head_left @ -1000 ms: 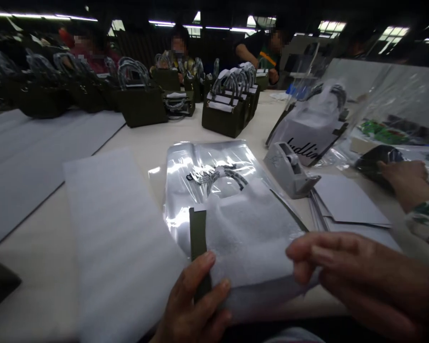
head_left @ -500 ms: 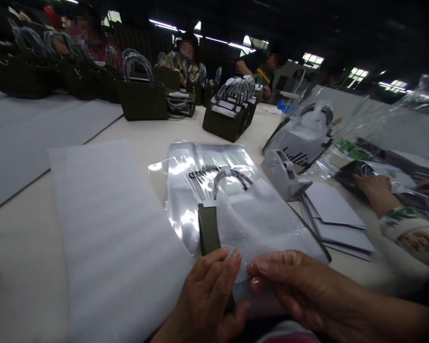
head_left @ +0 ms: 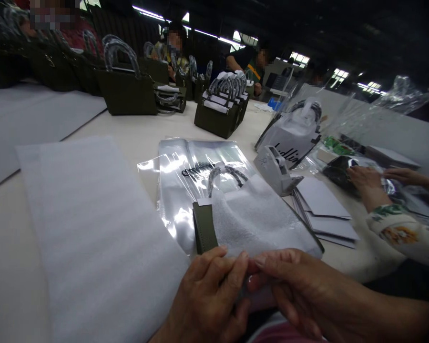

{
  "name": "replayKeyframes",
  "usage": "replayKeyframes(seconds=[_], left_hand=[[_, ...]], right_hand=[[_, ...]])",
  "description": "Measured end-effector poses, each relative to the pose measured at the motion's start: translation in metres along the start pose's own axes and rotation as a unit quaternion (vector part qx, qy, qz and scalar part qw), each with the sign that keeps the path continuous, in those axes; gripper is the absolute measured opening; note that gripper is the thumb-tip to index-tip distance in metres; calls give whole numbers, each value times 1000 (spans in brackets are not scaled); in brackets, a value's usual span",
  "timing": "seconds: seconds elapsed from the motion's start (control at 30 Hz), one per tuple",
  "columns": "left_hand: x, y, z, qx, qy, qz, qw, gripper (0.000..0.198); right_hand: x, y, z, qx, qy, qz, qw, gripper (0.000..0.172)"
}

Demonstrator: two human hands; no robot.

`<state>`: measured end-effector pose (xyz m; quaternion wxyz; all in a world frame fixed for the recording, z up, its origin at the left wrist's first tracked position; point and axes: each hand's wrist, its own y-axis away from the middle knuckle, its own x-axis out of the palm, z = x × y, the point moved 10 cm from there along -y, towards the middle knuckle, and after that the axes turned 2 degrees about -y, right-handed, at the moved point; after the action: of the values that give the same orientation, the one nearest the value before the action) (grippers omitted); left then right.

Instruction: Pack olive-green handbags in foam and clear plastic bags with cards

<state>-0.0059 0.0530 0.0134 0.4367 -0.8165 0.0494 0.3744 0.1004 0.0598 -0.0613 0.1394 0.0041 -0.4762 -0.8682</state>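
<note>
An olive handbag (head_left: 204, 228) lies in front of me with its wrapped handles pointing away. A white foam sheet (head_left: 257, 214) covers its upper face, slightly puckered. At the bag's near edge, my left hand (head_left: 210, 290) has its fingers curled over the sheet and bag, thumb lower down. My right hand (head_left: 289, 281) pinches at the sheet's near edge, its fingertips meeting my left index finger. Whether a bit of tape is in that pinch, I cannot tell. Under the bag lie printed clear plastic bags (head_left: 175, 190).
Left of the bag lies a loose foam sheet (head_left: 93, 228). A tape dispenser (head_left: 277, 171) and white cards (head_left: 325, 205) are to the right. Beyond stand several olive handbags (head_left: 128, 93). At right, a co-worker's hands (head_left: 368, 183) handle a dark bag in plastic.
My left fingers have shifted right and now meet my right fingertips at the sheet's edge. The foam over the bag has puckered. The head view has turned slightly.
</note>
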Motion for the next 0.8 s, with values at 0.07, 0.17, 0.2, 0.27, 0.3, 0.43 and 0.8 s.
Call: replayKeyframes(seconds=[0.07,0.17,0.2,0.27,0.3,0.43,0.8], left_hand=[[0,-4,1,-11,0,12,1000,43],[0,-6,1,-24,-5,14,1000,39],[0,-5,1,-23,-6,13,1000,37],[-1,-3,-1,-11,-12,11,1000,36],[0,-2,-2,-3,-16,13,1000,36],[2,-2,0,2,-24,40,999,39],[4,-9,2,-111,-53,-12,992,23]], right_hand=[[0,1,1,2,7,3,1000,37],[6,6,2,2,-2,29,1000,32],[9,8,1,3,-13,40,999,31],[14,12,0,2,-39,59,998,30],[15,13,-1,-1,-50,63,997,30],[9,15,-1,-35,-113,45,992,26],[-8,21,-55,53,-207,21,977,30]])
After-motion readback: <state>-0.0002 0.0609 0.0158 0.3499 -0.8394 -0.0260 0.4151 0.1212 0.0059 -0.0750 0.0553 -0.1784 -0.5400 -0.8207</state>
